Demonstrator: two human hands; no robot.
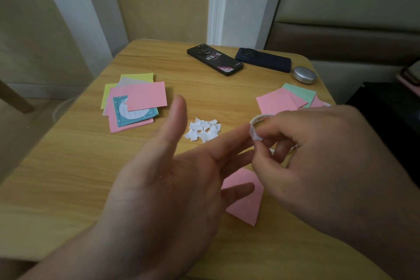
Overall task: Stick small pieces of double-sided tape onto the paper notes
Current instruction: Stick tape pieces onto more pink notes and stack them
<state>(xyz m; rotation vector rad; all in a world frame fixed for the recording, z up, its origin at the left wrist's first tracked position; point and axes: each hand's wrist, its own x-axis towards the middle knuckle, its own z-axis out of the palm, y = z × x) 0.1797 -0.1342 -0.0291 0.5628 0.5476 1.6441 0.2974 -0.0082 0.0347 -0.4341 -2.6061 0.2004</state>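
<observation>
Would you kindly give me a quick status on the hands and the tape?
Left hand open, fingers straight. Right hand pinches tape piece, tape roll in same hand. Pink note on table beneath hands. Nothing blocking it.

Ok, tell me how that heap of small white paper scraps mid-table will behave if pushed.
The heap of small white paper scraps would probably scatter, not slide as one: the pieces lie loose and overlapping. They look thin with curled edges, so likely very light and floppy, hard to pinch singly off the wooden table.
</observation>
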